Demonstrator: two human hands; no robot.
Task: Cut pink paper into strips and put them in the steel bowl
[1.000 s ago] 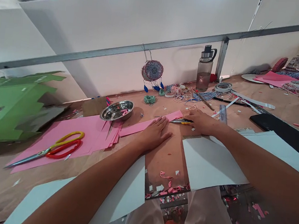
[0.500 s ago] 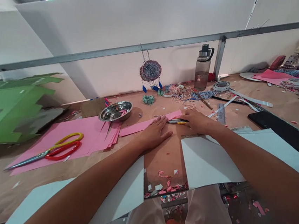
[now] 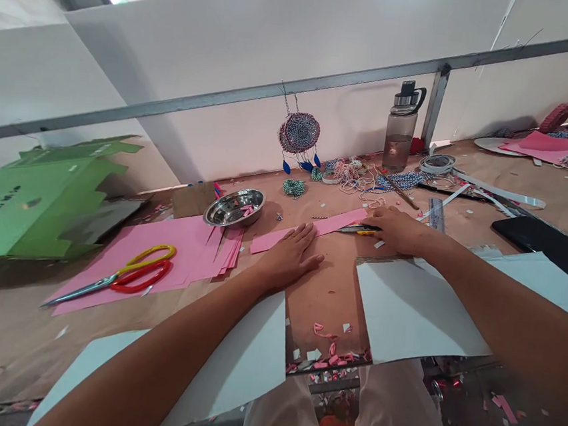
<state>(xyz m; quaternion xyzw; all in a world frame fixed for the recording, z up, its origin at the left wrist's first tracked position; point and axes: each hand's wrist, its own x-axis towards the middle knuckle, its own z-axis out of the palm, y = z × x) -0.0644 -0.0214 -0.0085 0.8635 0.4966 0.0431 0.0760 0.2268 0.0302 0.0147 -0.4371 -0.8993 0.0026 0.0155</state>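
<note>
A narrow pink paper strip (image 3: 340, 224) lies slanted across the brown-covered table. My left hand (image 3: 291, 254) rests flat on its middle, fingers stretched out and thumb apart. At the strip's right end is my right hand (image 3: 397, 229), its fingers bent down against the paper. A utility knife (image 3: 357, 230) with a yellow part pokes out leftward from under my right thumb, along the strip's lower edge; the rest of it is hidden by the hand. White board sheets lie under my left forearm (image 3: 244, 363) and under my right forearm (image 3: 415, 313).
Scissors (image 3: 142, 270) lie on pink sheets (image 3: 105, 239) at left, near a steel bowl (image 3: 211, 214) and a green cardboard piece (image 3: 27, 215). Behind are a bottle (image 3: 400, 134), cords (image 3: 353, 173) and a hanging woven ornament (image 3: 302, 133). A ruler (image 3: 436, 214) and phone (image 3: 547, 242) lie right.
The camera view has turned slightly left. The strip has shifted a little rightward with my right hand and the knife, while my left hand has slid slightly toward the strip's left end.
</note>
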